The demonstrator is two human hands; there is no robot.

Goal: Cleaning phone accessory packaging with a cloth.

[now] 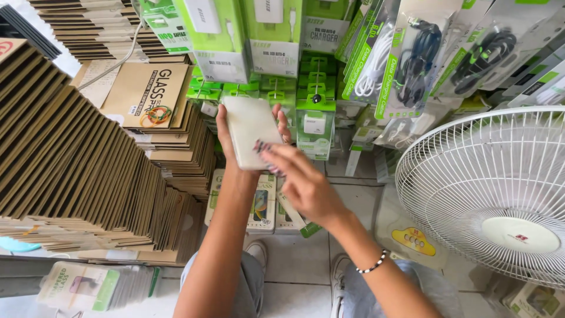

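Left hand [232, 138] clamps flat white rectangular pack [250, 131] upright: thumb along left edge, fingertips [282, 121] wrapping right edge. Right hand [300, 179] fingers together, tips pressing pack's lower right corner, before hanging green charger boxes [315, 121].

A flat white box [250, 131], shaped like a rectangle, plain on its top side; it is held up and tilted; a small patterned strip [263, 148] sits at its lower edge.
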